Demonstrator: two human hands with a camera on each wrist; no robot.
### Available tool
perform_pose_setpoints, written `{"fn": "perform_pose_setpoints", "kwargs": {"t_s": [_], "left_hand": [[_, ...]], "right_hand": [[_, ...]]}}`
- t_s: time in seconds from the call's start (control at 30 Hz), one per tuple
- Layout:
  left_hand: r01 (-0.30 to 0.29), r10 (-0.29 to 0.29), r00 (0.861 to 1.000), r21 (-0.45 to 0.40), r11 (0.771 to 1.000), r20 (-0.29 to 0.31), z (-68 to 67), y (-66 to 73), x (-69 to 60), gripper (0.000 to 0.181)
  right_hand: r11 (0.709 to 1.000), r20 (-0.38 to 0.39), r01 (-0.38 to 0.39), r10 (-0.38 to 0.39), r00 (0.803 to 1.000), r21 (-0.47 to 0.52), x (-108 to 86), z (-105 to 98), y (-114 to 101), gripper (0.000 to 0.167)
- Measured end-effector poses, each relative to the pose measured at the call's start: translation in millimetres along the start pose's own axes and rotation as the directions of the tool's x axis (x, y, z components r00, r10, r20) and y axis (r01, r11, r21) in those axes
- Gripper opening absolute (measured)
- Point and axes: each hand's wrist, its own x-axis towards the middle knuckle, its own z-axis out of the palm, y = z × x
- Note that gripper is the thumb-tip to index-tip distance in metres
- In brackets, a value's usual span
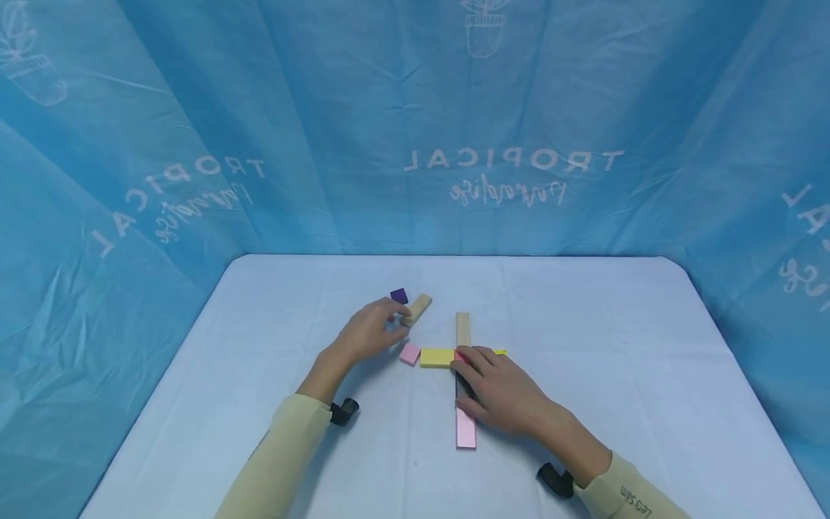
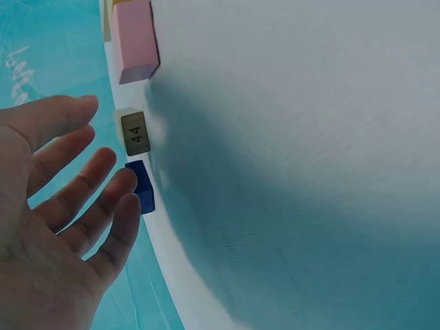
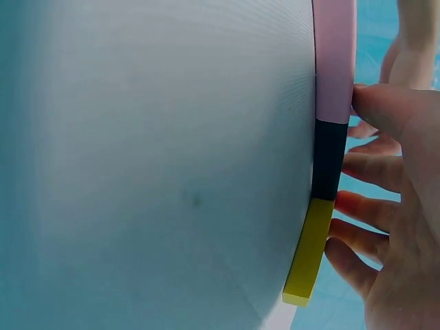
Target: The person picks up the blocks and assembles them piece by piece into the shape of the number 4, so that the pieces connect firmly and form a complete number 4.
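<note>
My left hand hovers by a loose wooden block, marked 44 on its end in the left wrist view. Its fingers are spread and slightly bent, and a gap separates them from that block there. Just beyond lies a small dark purple block, and nearer me a small pink one. Over a flat cross of blocks, my right hand rests with loosely bent fingers on its middle. The cross shows a yellow block, a wooden one, a black one and a long pink one; the hand partly covers its centre.
A white cloth covers the table. Blue printed curtains hang behind it and at both sides. Each wrist wears a black camera, the left one and the right one.
</note>
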Motion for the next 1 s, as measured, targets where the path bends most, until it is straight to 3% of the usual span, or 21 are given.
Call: {"fn": "perform_pose_setpoints", "kwargs": {"t_s": [0.43, 0.77, 1.0], "left_hand": [[0.031, -0.03, 0.989, -0.004, 1.0, 0.146, 5.1, -0.9, -9.7, 0.036], [-0.028, 0.028, 0.986, -0.002, 1.0, 0.164, 11.6, -4.8, -8.5, 0.034], [-0.041, 0.038, 0.987, 0.011, 0.999, 0.158, 13.1, -3.6, -7.8, 0.031]], "right_hand": [[1.0, 0.002, -0.007, 0.007, 1.0, -0.009, 1.0, -1, -2, 0.063], [1.0, 0.005, -0.009, 0.009, 1.0, 0.001, -0.2, 0, -1, 0.062], [1.0, -0.002, -0.006, 0.006, 1.0, -0.002, -0.3, 2, 0, 0.062]]}}
